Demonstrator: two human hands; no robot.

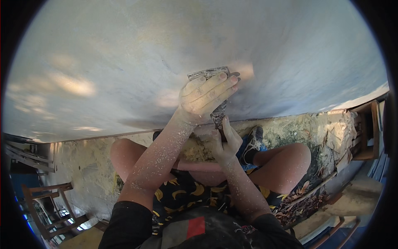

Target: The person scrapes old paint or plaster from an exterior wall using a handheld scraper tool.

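Note:
A dust-coated scraper [219,112] stands with its wide head against a pale painted wall [130,62]. Across that head lies my left hand [206,96], fingers stretched out and side by side, hiding much of the tool. Lower down, my right hand [228,140] holds the handle end, with the index finger extended along it. Pale flakes and dust cover both hands and forearms.
My bent knees flank a worn, stained concrete ledge [90,171] below the wall. A shoe [255,138] rests near blue plastic [241,152]. Dry leaves [298,202] lie at lower right. Wooden frames stand left [51,193] and right [370,130].

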